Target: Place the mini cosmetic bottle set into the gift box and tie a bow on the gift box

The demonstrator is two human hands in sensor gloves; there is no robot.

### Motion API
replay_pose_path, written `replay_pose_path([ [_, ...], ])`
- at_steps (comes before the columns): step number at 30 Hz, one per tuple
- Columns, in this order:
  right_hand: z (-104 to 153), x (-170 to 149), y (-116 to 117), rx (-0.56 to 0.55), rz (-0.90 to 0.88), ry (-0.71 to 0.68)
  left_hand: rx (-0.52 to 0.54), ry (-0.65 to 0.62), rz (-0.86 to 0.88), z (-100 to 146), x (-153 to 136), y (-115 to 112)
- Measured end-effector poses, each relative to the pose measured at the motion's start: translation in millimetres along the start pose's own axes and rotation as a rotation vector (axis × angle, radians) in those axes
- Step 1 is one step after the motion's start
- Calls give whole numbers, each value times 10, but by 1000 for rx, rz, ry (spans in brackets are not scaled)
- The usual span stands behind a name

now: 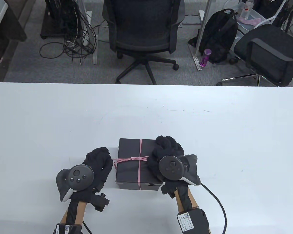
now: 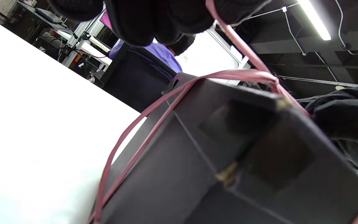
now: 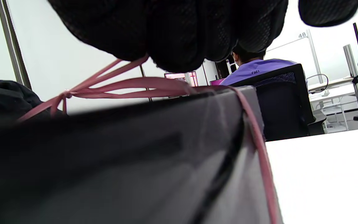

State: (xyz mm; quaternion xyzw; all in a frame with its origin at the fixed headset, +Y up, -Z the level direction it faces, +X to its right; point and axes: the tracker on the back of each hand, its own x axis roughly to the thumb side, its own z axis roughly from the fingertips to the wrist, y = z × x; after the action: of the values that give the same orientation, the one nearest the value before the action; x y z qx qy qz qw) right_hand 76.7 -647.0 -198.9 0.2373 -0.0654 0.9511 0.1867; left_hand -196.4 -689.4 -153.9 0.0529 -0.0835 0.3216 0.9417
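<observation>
A closed black gift box (image 1: 130, 168) lies near the table's front edge, wrapped crosswise by a thin pink ribbon (image 1: 139, 156) knotted at the lid's middle. My left hand (image 1: 101, 160) sits just left of the box with curled fingers gripping the ribbon's left end (image 2: 228, 31). My right hand (image 1: 164, 148) rests over the box's right side, its curled fingers holding the ribbon's right strands (image 3: 120, 82). Both strands run taut from the knot (image 3: 65, 92). The box's contents are hidden.
The white table (image 1: 210, 136) stretches wide on all sides of the box. Beyond its far edge stand two office chairs (image 1: 142, 31), a black backpack (image 1: 219, 36) and tangled cables on the floor. A person in a purple top (image 3: 253, 70) sits in the background.
</observation>
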Motion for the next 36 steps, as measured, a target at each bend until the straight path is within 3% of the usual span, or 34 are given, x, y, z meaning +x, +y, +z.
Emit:
replay_pose_path([
  [8,36,-19,17,17,36,0,-6,0,-142,10,25,-23],
  [16,76,-43,47,50,36,10,-49,25,-153,29,8,-71],
  [19,115,-80,0,79,-29,21,-25,46,-134,68,-9,-24],
  [21,172,-114,-97,19,-38,36,26,45,-130,106,-23,84],
  [24,274,-130,-271,-58,66,36,139,25,-168,180,5,246],
  [29,442,-97,-415,-140,294,23,282,-30,-454,253,149,350],
  [36,480,-200,-236,-103,387,48,188,-51,-588,187,150,88],
])
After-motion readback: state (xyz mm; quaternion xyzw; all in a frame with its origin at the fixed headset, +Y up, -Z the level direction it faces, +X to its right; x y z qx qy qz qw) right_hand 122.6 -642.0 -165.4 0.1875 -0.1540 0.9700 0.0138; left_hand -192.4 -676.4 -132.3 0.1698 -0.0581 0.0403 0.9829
